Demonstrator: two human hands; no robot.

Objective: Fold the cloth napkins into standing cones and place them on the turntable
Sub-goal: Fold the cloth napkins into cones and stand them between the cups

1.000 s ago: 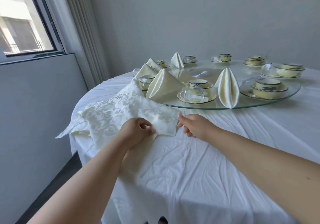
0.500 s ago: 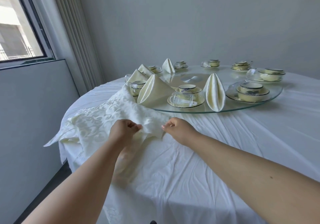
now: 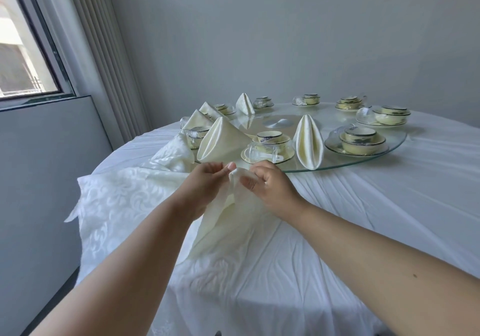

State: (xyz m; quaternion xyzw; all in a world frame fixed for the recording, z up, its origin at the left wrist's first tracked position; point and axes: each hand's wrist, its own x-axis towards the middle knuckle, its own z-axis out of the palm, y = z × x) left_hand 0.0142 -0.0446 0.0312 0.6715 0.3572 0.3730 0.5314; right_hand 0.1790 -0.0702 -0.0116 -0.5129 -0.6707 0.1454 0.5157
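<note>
Now we see our left hand (image 3: 205,183) and right hand (image 3: 270,183) pinching the cream cloth napkin's (image 3: 223,221) top corner together, lifted near the round glass turntable's (image 3: 389,151) front edge, white tablecloth (image 3: 363,206) open rightward.

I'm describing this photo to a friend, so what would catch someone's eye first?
Two bare hands at centre: the left hand and right hand pinch a cream napkin lifted off the white tablecloth. Behind them, folded cone napkins stand among cups on a glass turntable.
</note>
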